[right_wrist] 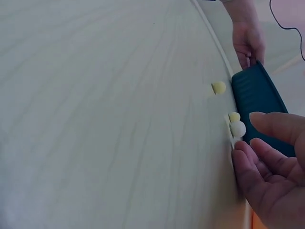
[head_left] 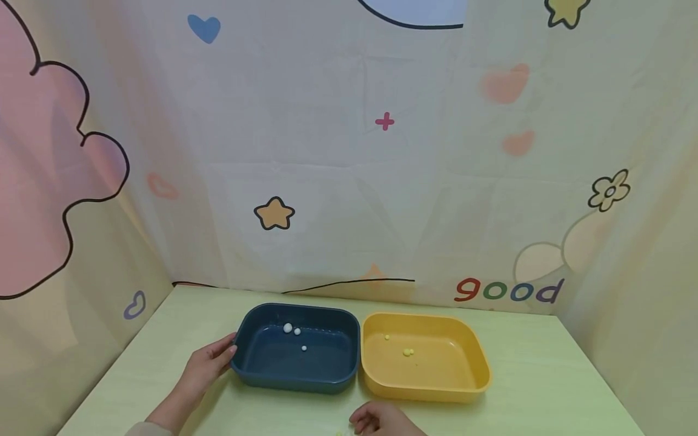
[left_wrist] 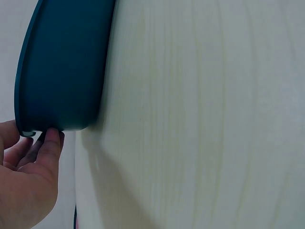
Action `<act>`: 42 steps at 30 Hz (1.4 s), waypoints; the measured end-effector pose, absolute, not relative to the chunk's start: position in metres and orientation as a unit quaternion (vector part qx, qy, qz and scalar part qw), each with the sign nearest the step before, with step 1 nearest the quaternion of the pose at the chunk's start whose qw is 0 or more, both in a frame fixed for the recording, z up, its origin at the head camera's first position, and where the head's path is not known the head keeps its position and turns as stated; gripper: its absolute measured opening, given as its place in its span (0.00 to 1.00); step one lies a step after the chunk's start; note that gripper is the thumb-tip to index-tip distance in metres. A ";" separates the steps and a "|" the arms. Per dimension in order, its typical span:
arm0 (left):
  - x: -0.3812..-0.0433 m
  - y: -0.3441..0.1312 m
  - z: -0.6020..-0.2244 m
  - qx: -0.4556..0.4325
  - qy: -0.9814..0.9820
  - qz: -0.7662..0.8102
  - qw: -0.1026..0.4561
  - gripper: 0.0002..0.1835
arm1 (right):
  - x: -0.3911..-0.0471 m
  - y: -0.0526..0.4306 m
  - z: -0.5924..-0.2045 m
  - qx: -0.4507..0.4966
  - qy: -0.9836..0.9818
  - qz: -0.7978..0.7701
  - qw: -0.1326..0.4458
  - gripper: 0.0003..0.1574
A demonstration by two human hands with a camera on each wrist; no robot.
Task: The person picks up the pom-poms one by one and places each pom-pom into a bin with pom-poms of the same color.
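Observation:
My left hand point(head_left: 203, 368) grips the left end of a dark blue tray point(head_left: 297, 383), thumb and fingers at its rim in the left wrist view. Three white balls point(head_left: 288, 327) of differing size lie inside that tray. My right hand point(head_left: 382, 418) is low over the table in front of the trays, thumb and fingertips apart. In the right wrist view, a white ball point(right_wrist: 238, 129) sits just off those fingertips, beside a small yellow ball point(right_wrist: 234, 116). Another yellow ball point(right_wrist: 218, 87) lies on the table farther off.
A yellow tray point(head_left: 425, 393) stands right beside the blue one, holding several small yellow balls point(head_left: 407, 352). The pale wood-grain table point(head_left: 534, 375) is enclosed by a printed cloth point(head_left: 327, 151) at the back and sides.

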State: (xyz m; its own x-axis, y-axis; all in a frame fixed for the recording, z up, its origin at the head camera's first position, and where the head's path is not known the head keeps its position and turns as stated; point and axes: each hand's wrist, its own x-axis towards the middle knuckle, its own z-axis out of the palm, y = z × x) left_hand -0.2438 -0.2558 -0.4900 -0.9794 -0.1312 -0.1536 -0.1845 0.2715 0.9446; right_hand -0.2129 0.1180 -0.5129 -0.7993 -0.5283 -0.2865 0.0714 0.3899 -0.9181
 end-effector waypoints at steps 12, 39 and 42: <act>-0.244 -0.258 -0.492 -0.101 0.800 0.591 0.018 0.26 | -0.211 0.103 -0.515 -0.161 0.835 -0.470 0.237 0.09; -0.244 -0.257 -0.493 -0.098 0.797 0.596 0.020 0.26 | -0.213 0.115 -0.516 -0.138 0.820 -0.498 0.245 0.08; -0.245 -0.257 -0.493 -0.097 0.797 0.596 0.021 0.26 | -0.213 0.116 -0.516 -0.121 0.818 -0.505 0.247 0.08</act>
State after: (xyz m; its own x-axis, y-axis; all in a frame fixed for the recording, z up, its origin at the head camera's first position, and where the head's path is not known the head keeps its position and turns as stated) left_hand -0.2445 -0.2568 -0.4928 -0.9805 -0.1289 -0.1483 -0.1787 0.2706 0.9460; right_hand -0.2129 0.1158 -0.5162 -0.8487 -0.4481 -0.2810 0.0508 0.4598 -0.8866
